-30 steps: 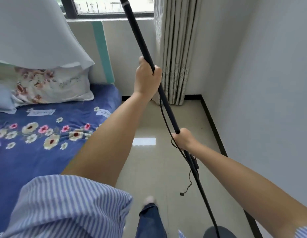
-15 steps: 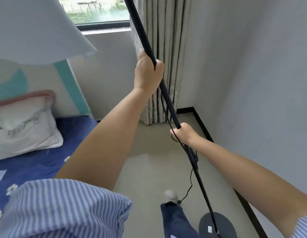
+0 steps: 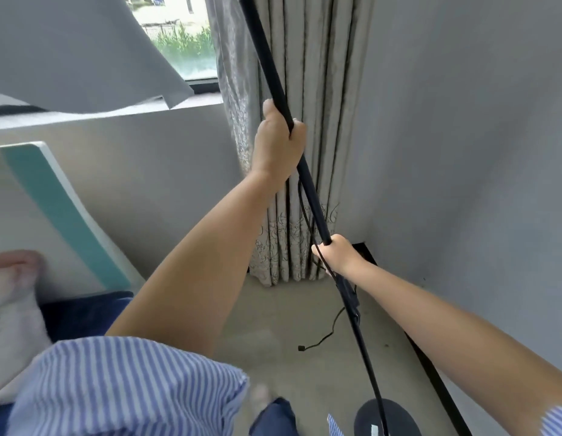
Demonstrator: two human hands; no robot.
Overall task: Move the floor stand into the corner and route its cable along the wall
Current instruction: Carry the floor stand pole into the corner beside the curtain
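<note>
The floor stand's black pole (image 3: 311, 187) slants from the top centre down to its round dark base (image 3: 396, 420) at the bottom right. My left hand (image 3: 278, 143) grips the pole high up, in front of the curtain. My right hand (image 3: 336, 254) grips it lower down. A thin black cable (image 3: 323, 339) hangs along the pole, and its loose end with a small plug dangles over the floor. A pale shade (image 3: 78, 51) fills the top left.
A grey patterned curtain (image 3: 333, 89) hangs in the room corner ahead. The grey wall (image 3: 478, 184) with a black skirting board (image 3: 430, 372) runs along the right. A bed with blue bedding (image 3: 84, 313), a pillow (image 3: 12, 309) and a headboard (image 3: 53, 199) stands left. My foot (image 3: 261, 394) is near the base.
My view has swung right and closer to the corner; the bed has slid out to the left. Both hands keep the same grips on the pole, and the base shows more.
</note>
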